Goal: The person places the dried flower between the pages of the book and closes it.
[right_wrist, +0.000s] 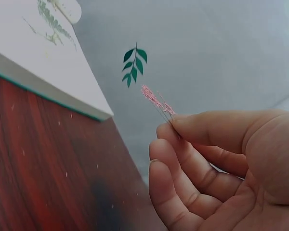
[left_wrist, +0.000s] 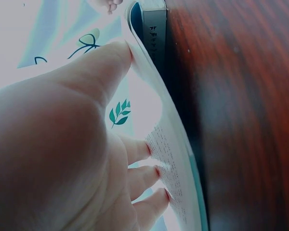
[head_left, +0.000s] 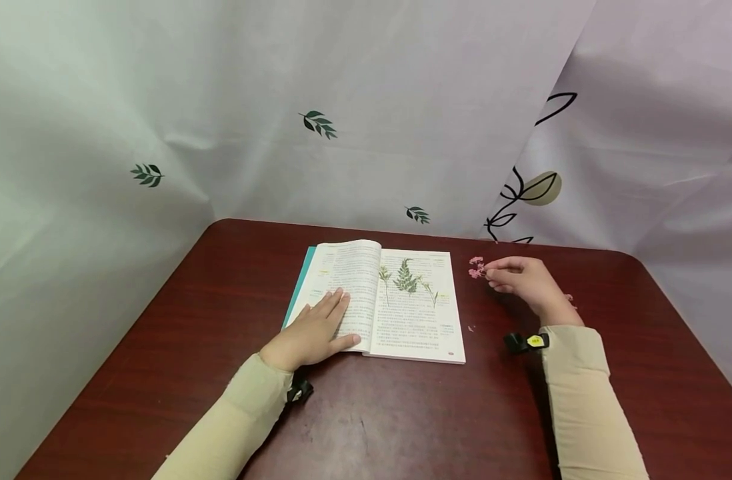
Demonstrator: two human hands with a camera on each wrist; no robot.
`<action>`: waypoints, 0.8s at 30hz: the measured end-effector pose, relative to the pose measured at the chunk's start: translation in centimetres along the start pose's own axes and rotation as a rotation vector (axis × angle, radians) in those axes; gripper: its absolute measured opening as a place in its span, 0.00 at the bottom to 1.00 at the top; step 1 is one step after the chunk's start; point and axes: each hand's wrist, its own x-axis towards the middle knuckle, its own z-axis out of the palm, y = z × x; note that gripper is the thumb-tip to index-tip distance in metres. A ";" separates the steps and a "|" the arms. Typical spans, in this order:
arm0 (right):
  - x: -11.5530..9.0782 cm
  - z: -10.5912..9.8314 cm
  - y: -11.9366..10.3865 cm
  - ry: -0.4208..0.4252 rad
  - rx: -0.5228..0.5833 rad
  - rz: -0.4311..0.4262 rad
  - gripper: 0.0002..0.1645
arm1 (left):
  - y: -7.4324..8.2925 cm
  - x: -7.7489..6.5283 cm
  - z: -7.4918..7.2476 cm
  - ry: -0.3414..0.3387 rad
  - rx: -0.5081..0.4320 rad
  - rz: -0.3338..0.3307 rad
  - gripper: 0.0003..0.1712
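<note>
An open book point(head_left: 414, 333) lies on the table, its teal cover edge showing at the left. My left hand point(head_left: 312, 333) rests flat on the left page, fingers spread; the left wrist view shows the thumb and fingertips touching the paper. On the right page lie a green fern leaf point(head_left: 405, 279) and two thin plant sprigs, one sprig point(head_left: 429, 291) to the right of the fern. To the right of the book, my right hand point(head_left: 525, 283) pinches a small pink flower sprig point(right_wrist: 151, 96) by its thin stems between thumb and index finger, above the table.
The dark red wooden table point(head_left: 366, 413) meets a pale curtain point(head_left: 366, 180) with printed leaves at the back and sides. Some pink bits point(head_left: 570, 298) show beside the right wrist, partly hidden. A tiny pale fragment point(head_left: 471, 328) lies near the book's right edge.
</note>
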 end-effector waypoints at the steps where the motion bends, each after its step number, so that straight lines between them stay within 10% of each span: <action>1: 0.0 0.1 -0.1 0.000 -0.008 -0.004 0.23 | 0.0 0.0 0.0 0.001 0.001 0.001 0.48; 24: -1.7 2.4 -4.5 0.007 -0.119 -0.133 0.19 | -0.2 0.0 0.2 0.004 0.018 0.002 0.49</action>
